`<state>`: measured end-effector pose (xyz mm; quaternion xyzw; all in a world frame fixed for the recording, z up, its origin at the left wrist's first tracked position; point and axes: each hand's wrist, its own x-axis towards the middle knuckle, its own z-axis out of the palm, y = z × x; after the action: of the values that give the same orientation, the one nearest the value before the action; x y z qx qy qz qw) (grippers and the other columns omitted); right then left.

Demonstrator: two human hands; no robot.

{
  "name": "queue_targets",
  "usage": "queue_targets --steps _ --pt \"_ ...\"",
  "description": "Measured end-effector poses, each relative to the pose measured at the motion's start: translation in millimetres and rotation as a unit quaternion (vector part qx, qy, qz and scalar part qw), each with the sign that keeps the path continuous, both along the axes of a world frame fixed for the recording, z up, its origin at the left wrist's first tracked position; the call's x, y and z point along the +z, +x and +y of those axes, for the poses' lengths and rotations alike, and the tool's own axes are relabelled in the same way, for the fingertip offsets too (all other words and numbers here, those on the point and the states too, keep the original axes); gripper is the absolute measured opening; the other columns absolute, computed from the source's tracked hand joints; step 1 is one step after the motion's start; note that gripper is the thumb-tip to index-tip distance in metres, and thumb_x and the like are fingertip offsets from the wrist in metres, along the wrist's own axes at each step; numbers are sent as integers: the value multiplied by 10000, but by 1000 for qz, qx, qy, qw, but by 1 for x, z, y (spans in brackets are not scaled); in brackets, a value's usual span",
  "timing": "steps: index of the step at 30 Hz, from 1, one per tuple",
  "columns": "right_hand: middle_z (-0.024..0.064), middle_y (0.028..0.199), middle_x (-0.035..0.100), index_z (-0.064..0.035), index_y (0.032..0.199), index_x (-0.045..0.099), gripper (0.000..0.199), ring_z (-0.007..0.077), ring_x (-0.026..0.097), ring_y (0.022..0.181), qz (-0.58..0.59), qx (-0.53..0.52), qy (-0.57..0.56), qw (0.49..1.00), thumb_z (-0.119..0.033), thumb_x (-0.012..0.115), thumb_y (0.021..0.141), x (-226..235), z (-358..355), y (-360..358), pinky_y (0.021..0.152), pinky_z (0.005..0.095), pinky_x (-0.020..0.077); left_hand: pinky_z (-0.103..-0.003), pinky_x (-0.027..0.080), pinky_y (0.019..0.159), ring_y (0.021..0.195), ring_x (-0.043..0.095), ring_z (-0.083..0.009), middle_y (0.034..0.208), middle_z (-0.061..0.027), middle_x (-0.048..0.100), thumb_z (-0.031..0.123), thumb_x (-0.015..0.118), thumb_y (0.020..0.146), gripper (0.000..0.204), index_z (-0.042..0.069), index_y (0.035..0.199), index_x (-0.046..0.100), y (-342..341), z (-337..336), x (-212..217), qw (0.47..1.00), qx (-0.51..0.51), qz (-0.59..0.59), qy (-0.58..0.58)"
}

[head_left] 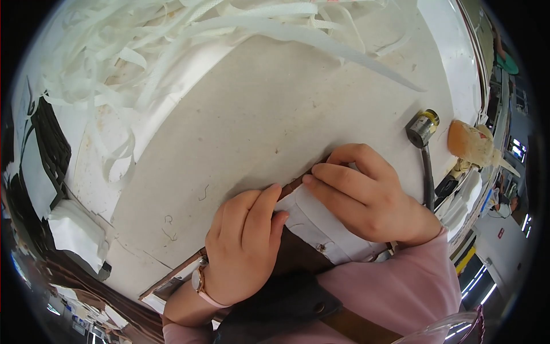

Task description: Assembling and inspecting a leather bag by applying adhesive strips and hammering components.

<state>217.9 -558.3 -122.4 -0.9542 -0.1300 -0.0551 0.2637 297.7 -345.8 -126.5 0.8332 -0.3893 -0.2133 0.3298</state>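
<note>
Between my hands is a flat brown piece with a white backing (329, 221); its material and what it is I cannot make out. A narrow brown edge (294, 185) shows along its far side. My left hand (243, 229), with a watch on the wrist, is closed on the left part of that edge, its fingers bent and together. At the right part, my right hand (369, 198) pinches the same edge between thumb and fingers. My hands and the dark apron (281, 307) hide some of the piece.
A hammer (423, 131) lies right of my right hand, beside an orange-and-whitish bottle (467, 140). Loose white strips (252, 23) are heaped across the far side of the pale work board (240, 120). At left are black pieces (51, 143) and a white stack (77, 235).
</note>
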Motion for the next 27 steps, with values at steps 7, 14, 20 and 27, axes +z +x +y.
queue_targets --steps 7,14,20,27 --pt "127 1023 616 56 925 699 365 296 603 941 -18 9 18 1000 -109 641 604 -3 5 -1 736 342 546 -361 519 673 835 614 -263 974 -79 594 39 767 769 390 34 1149 679 9 -2 -4 999 -22 0 -41" --pt "134 1031 607 55 914 695 352 297 591 976 3 19 13 1000 -118 645 612 1 5 0 762 368 542 -269 523 660 820 602 -181 992 -59 604 57 743 800 336 -21 1125 712 -8 -3 1 964 -114 -240 21" --pt "107 1020 597 29 910 700 277 297 585 968 17 6 -1 1000 -111 690 671 6 10 1 767 362 540 -247 541 677 860 615 -181 1031 -78 619 48 679 876 231 -46 1082 723 -22 -1 4 939 -103 -325 53" --pt "77 1034 605 -15 1054 732 403 300 599 939 -33 1 -73 997 -58 667 659 1 18 -6 755 360 547 -339 539 919 1150 609 -261 1297 -158 602 151 641 920 369 -25 1244 652 -33 24 11 968 -123 -205 79"
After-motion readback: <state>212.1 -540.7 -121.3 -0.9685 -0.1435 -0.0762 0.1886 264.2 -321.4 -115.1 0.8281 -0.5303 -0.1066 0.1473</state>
